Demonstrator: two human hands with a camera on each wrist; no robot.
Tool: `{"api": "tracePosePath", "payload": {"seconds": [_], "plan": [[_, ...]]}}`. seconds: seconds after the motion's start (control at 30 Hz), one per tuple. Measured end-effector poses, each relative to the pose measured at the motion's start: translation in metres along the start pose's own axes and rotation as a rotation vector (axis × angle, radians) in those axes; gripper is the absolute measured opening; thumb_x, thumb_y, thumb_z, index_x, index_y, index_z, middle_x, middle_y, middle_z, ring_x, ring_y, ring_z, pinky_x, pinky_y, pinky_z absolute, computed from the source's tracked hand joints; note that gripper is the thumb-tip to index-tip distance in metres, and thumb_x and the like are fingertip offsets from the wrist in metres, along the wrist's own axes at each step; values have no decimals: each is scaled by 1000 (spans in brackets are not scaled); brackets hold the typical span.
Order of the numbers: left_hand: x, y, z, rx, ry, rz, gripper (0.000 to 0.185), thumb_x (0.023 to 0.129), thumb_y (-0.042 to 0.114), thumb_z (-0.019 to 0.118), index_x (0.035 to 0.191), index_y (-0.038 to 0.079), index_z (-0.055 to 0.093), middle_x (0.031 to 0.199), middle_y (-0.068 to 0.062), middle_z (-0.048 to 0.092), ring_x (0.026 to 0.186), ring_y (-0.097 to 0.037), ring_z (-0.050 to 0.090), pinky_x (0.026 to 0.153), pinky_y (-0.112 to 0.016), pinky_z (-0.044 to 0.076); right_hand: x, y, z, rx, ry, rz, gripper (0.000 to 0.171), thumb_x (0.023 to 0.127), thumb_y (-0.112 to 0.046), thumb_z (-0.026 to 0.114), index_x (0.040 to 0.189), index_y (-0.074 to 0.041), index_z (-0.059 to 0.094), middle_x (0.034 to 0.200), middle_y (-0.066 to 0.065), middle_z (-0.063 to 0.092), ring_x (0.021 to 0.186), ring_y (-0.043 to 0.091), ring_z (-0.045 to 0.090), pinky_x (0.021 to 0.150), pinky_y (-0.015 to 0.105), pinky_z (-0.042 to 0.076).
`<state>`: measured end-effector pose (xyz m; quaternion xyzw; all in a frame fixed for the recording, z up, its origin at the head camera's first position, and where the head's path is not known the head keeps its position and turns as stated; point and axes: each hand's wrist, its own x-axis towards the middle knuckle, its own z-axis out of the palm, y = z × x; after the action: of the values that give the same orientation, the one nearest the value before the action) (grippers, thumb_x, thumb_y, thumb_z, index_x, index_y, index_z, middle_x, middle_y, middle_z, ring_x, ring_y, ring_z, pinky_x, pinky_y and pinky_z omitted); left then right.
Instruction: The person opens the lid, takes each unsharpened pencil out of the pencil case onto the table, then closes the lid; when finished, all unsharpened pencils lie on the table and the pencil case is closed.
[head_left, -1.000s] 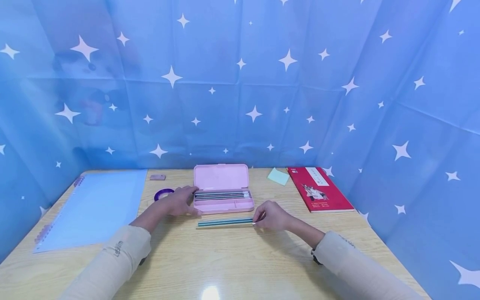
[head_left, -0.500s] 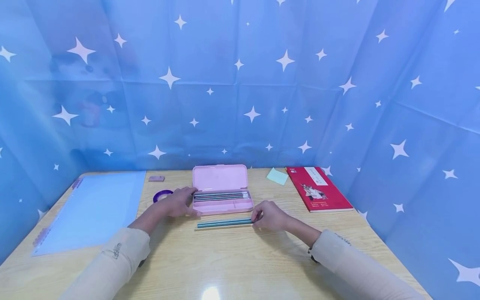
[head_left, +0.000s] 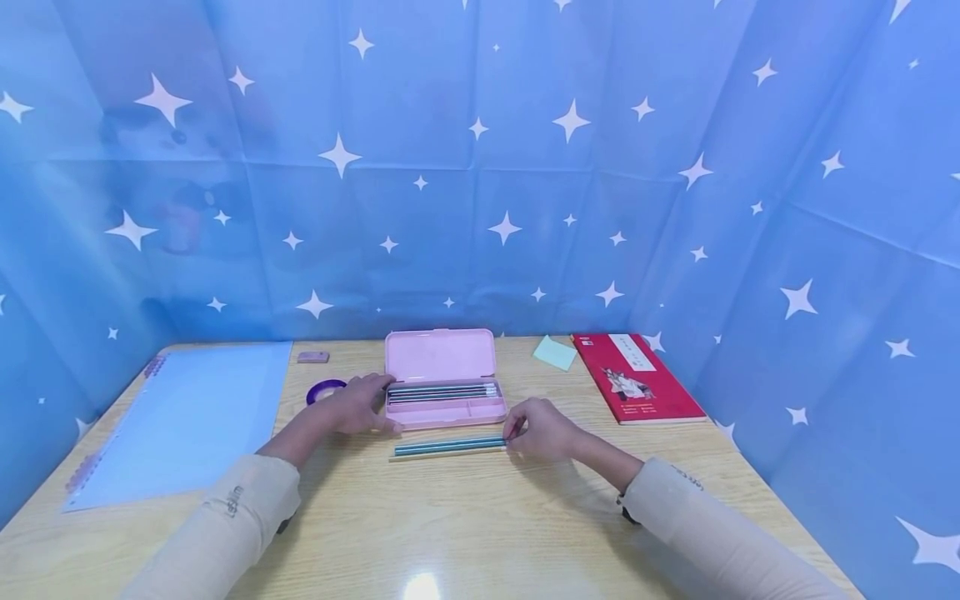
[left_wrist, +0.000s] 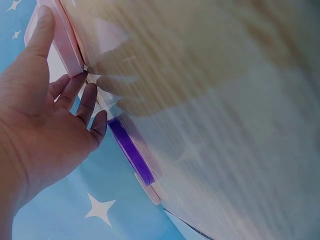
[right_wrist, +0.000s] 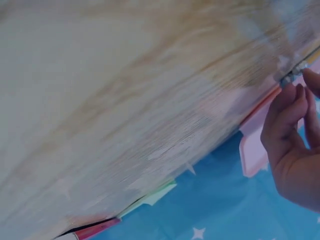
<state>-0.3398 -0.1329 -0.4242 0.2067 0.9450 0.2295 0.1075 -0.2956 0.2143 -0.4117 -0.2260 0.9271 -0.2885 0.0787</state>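
Note:
In the head view a pink pencil case (head_left: 447, 412) lies with its lid up, several pencils (head_left: 438, 392) in its rear compartment. My left hand (head_left: 358, 407) holds the case's left end, thumb along the front and fingers by the rear corner; the left wrist view shows this thumb against the pink case (left_wrist: 70, 50). In front of the case lie teal pencils (head_left: 448, 447) and a pale yellow one (head_left: 420, 457) side by side. With thumb and fingertips my right hand (head_left: 542, 431) pinches the right ends of the pencils, partly hidden by the fingers.
A purple tape roll (head_left: 325, 389) sits beside my left hand, with a small eraser-like block (head_left: 312, 357) behind it. Left of these lies a pale blue sheet (head_left: 187, 425). At right are a green sticky note (head_left: 556, 352) and a red book (head_left: 637, 383). A starry curtain (head_left: 420, 208) stands behind.
The right fingertips have shifted only slightly at the pencil ends. My left hand stays at the pencil case. The head view has moved a little.

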Motion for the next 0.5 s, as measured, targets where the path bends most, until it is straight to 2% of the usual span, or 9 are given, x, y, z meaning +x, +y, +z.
{"api": "tracePosePath", "payload": {"seconds": [0.13, 0.33, 0.5], "plan": [[-1, 1, -1, 1, 4, -5, 100, 81, 54, 76, 155, 7, 29, 158, -21, 30, 145, -47, 21, 115, -63, 22, 4, 2, -3, 14, 16, -33, 8, 81, -2, 77, 80, -8, 72, 76, -6, 65, 75, 12, 59, 71, 26, 51], [-1, 1, -2, -8, 1, -4, 100, 81, 54, 76, 155, 8, 29, 158, -21, 31, 145, -46, 22, 115, -62, 22, 15, 2, -8, 61, 30, -66, 6, 82, -2, 77, 82, -6, 73, 76, -4, 67, 71, 15, 59, 62, 24, 50], [0, 0, -1, -14, 1, -5, 100, 80, 55, 76, 155, 8, 29, 158, -20, 30, 145, -46, 22, 114, -63, 23, 26, 0, -12, 75, 52, -43, 5, 85, -4, 76, 88, -7, 75, 83, -3, 69, 79, 18, 61, 67, 26, 52]]}}
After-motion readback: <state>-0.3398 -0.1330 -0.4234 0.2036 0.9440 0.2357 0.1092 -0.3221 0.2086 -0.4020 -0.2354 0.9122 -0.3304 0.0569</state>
